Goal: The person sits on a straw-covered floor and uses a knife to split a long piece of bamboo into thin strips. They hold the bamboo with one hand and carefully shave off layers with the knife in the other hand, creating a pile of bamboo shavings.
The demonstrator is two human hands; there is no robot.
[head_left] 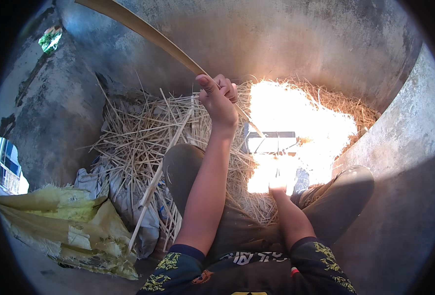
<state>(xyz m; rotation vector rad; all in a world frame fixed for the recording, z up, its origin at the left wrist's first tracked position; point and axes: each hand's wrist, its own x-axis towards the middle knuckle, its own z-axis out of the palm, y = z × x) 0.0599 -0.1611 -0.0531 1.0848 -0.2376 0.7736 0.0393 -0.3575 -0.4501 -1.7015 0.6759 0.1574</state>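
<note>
My left hand (219, 101) is raised in front of me, its fingers closed round a long, flat strip of bamboo (153, 39). The strip runs up to the far left, and its thin lower end slants down past the hand to a dark block (275, 135) in the sunlit patch. My right hand (278, 186) is low between my knees, just on the near side of that block. Glare washes out its fingers, so whatever it holds, if anything, does not show.
Loose pale bamboo slivers (139, 125) heap up at the left, and finer shavings (335, 101) lie at the right. A frayed yellowish woven sack (75, 231) lies at the near left beside a whitish cloth (148, 221). A curved concrete wall (286, 44) closes in the far side.
</note>
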